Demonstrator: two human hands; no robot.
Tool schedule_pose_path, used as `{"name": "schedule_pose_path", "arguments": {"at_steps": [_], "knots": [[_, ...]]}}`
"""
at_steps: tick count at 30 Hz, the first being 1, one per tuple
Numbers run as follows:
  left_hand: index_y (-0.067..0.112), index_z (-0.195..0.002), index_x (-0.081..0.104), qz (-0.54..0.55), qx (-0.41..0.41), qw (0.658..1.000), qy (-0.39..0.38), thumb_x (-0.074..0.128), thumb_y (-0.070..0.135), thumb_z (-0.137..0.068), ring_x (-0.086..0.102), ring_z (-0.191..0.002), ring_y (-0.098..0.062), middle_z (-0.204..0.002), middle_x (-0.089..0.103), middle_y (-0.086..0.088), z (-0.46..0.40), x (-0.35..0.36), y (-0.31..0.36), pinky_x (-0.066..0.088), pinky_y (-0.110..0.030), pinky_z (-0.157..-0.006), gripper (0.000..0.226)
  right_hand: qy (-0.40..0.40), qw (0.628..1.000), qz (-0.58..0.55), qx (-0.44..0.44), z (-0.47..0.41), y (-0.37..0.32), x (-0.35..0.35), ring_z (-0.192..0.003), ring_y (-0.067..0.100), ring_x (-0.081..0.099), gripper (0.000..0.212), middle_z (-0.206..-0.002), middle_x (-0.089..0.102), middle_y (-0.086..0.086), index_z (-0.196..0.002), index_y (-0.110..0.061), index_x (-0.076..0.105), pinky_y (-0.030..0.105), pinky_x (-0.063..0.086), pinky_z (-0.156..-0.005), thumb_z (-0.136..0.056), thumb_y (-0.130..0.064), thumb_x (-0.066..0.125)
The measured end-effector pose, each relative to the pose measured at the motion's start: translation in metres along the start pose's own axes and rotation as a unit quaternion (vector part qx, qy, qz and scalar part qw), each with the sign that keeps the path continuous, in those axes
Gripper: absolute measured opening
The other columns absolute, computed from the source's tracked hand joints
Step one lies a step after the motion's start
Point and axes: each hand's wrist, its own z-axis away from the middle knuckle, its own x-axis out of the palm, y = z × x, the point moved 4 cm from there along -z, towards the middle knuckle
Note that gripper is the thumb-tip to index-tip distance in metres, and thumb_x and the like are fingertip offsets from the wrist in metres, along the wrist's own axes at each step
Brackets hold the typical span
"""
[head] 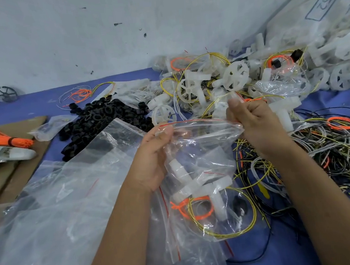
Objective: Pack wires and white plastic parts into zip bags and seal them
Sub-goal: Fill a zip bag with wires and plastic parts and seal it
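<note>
both hands (150, 156) (254, 122) pinch zip bag (203, 172) above, seemingly, loose wires (331, 149).

A scuffed pale wall (75, 35) rises behind a blue-covered table (38, 102).

A clear zip bag (201, 151), mouth unsealed, is held upright above blue cloth; white plastic parts (198, 185) and coiled orange-and-yellow wires (201, 215) are seen inside.
</note>
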Motion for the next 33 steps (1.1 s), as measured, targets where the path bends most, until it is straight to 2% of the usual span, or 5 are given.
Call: {"name": "schedule_pose_path", "arguments": {"at_steps": [6,12,20,24,33], "knots": [[0.013,-0.089,0.068,0.087,-0.044,0.995,0.010,0.080,0.027,-0.067,0.076,-0.081,-0.023,-0.085,0.071,-0.010,0.004,0.007,-0.004,0.055,-0.041,-0.083,0.029,-0.053,0.924,-0.357,0.127,0.000,0.012,0.004,-0.057,0.013,0.038,0.067,-0.059,0.026,0.002,-0.057,-0.016,0.020,0.026,0.040,-0.062,-0.088,-0.066,0.053],[0.017,-0.083,0.072,0.137,-0.009,0.990,-0.015,0.068,0.028,-0.085,0.063,-0.078,-0.020,-0.077,0.064,-0.002,0.002,0.003,-0.001,0.055,-0.039,-0.082,0.012,-0.099,0.965,-0.190,0.152,0.004,0.013,0.010,-0.063,0.015,0.032,0.044,-0.071,0.039,-0.002,-0.067,-0.022,0.048,0.034,0.022,-0.059,-0.090,-0.054,0.066],[0.018,-0.085,0.062,0.109,0.049,0.992,0.037,0.075,0.016,-0.078,0.066,-0.079,-0.018,-0.084,0.067,-0.001,-0.001,-0.009,0.008,0.056,-0.035,-0.078,0.015,-0.138,0.971,-0.016,0.195,0.010,0.023,0.017,-0.084,0.008,0.073,0.046,-0.095,0.076,-0.008,-0.113,-0.032,0.068,0.022,0.058,-0.071,-0.071,-0.044,0.085],[0.018,-0.095,0.064,0.005,0.053,0.997,0.050,0.070,0.022,-0.088,0.059,-0.078,-0.021,-0.088,0.063,-0.003,-0.002,-0.015,0.008,0.047,-0.036,-0.072,0.010,-0.083,0.967,-0.132,0.203,0.008,0.027,0.013,-0.105,0.032,0.073,0.057,-0.110,0.075,0.017,-0.122,-0.007,0.065,0.037,0.061,-0.085,-0.069,-0.002,0.085],[0.025,-0.085,0.073,0.051,0.097,0.990,0.086,0.074,0.011,-0.084,0.056,-0.080,-0.010,-0.082,0.061,0.005,-0.001,-0.020,0.013,0.041,-0.032,-0.087,0.015,-0.068,0.957,-0.148,0.240,0.010,0.033,0.001,-0.095,0.027,0.075,0.058,-0.105,0.074,0.022,-0.119,0.006,0.059,0.029,0.061,-0.077,-0.065,0.008,0.080]]}}
